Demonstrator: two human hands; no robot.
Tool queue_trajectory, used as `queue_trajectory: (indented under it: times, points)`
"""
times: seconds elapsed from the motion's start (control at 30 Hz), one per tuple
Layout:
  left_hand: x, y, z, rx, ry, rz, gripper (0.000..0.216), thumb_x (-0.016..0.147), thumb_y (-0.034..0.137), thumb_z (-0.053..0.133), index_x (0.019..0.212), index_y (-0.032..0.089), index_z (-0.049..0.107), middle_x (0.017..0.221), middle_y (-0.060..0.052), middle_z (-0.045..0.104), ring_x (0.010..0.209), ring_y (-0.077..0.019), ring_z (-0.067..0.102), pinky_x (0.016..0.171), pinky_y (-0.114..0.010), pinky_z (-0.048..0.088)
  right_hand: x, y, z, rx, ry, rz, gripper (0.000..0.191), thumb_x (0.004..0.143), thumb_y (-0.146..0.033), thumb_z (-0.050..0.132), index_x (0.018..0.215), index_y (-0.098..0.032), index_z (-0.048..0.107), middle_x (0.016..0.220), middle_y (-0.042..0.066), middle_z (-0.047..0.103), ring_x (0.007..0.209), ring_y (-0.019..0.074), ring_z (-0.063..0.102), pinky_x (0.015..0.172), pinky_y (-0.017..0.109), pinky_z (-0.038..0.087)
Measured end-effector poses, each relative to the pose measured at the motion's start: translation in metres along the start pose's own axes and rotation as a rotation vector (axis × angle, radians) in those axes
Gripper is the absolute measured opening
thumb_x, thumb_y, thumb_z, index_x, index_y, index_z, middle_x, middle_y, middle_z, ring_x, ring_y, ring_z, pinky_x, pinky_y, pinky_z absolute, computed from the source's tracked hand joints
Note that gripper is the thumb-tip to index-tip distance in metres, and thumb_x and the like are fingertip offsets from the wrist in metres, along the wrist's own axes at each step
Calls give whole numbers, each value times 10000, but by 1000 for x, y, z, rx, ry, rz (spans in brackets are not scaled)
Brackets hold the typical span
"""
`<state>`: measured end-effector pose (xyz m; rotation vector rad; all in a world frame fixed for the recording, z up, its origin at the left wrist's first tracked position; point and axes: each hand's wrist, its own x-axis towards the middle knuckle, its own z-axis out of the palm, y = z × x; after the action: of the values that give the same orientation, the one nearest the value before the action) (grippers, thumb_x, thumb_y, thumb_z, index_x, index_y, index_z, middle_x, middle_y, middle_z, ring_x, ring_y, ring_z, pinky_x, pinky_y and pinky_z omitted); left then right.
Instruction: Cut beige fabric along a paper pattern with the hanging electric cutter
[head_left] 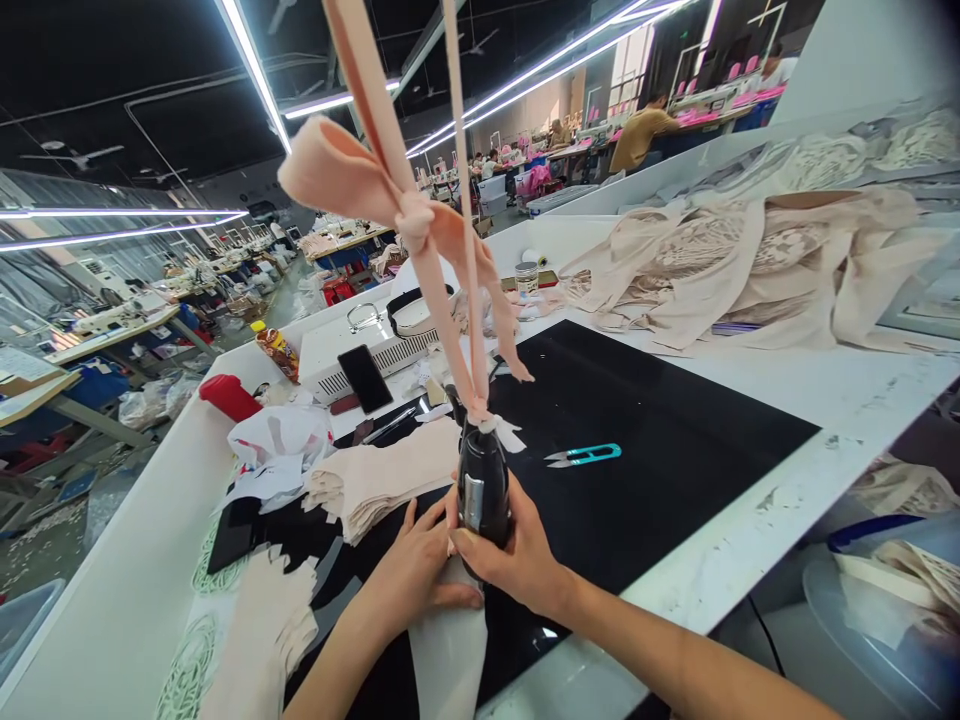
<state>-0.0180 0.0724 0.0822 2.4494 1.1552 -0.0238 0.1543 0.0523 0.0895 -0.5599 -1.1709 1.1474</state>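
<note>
My right hand [517,560] is wrapped round a black hand-held power tool [484,480] with a shiny front, held upright; its kind is not clear. Knotted peach fabric strips [415,220] run up from the tool's top. Close against its left side is my left hand [409,575], its thumb and fingers on a beige fabric piece [450,650] that runs under the tool toward me. The tool's lower end is hidden by my fingers. To the right, teal thread snips [592,455] lie on the black board [652,420].
A stack of beige fabric pieces [390,465] lies left of the tool, another beige stack [259,630] nearer me. Behind are a phone [364,378] and a white machine [337,350]. Lace garments [735,260] heap at the back right. A low white wall [142,530] borders the left.
</note>
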Motion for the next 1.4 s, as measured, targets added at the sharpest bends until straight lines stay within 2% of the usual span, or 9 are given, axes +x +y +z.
queue_trajectory:
  times: [0.2,0.27,0.37,0.5,0.63,0.8,1.03,1.23,1.4]
  points:
    - [-16,-5,8,61,115,43,793,816,351,958,1515,325,585,1602,-127,547,1544,-418,426,1262,-766,262,4,-8,-7,42,-19,26,343,861,-395,826,1058,-257,581,862,-7,626,691,160,593,673,309,563]
    - [-31,-5,21,97,302,25,541,926,316,856,1418,281,635,1510,-122,621,1442,-359,559,1227,-639,439,8,-12,-11,56,-15,28,386,875,-490,825,1034,-259,560,852,-10,624,670,156,595,654,308,556]
    - [-53,6,48,169,511,3,153,1073,239,601,1214,241,661,1192,-84,726,1102,-260,732,954,-396,642,12,-14,-17,64,-23,62,450,866,-574,837,998,-262,540,824,-20,620,639,153,597,625,306,540]
    - [-63,30,79,281,430,38,154,1043,178,537,1158,223,629,989,-50,713,834,-249,720,727,-378,647,12,-11,-19,98,-30,54,447,879,-569,844,1033,-265,556,829,-19,633,620,146,593,592,298,527]
    - [-60,36,95,333,467,1,217,1035,151,524,1228,203,608,1029,-74,703,861,-253,712,745,-387,630,11,-10,-18,87,-61,43,435,872,-540,865,1031,-261,571,827,-10,642,615,147,583,570,294,522]
    - [-66,23,85,244,561,118,299,1058,71,397,1154,235,627,965,-36,713,855,-214,719,748,-331,597,10,-10,-23,147,-48,45,432,887,-466,880,1165,-288,601,860,-17,672,625,139,632,596,280,572]
    - [-93,16,42,117,398,241,179,1093,169,539,1196,259,654,1193,-20,772,1127,-214,736,991,-328,590,7,-9,-28,172,-81,37,413,909,-410,875,1226,-305,632,871,-16,679,644,139,666,616,278,610]
    - [-83,20,51,103,571,65,308,1024,33,485,1244,188,635,1152,-74,743,1024,-217,739,896,-331,649,10,-3,-23,138,-101,7,396,924,-413,858,1237,-307,638,878,-13,678,652,137,669,620,271,598]
    - [-60,18,61,247,680,36,270,1046,36,454,1215,141,637,1158,-103,730,1092,-234,732,976,-371,654,7,-2,-28,149,-123,7,376,940,-385,844,1252,-319,646,904,-9,686,684,134,683,657,266,594]
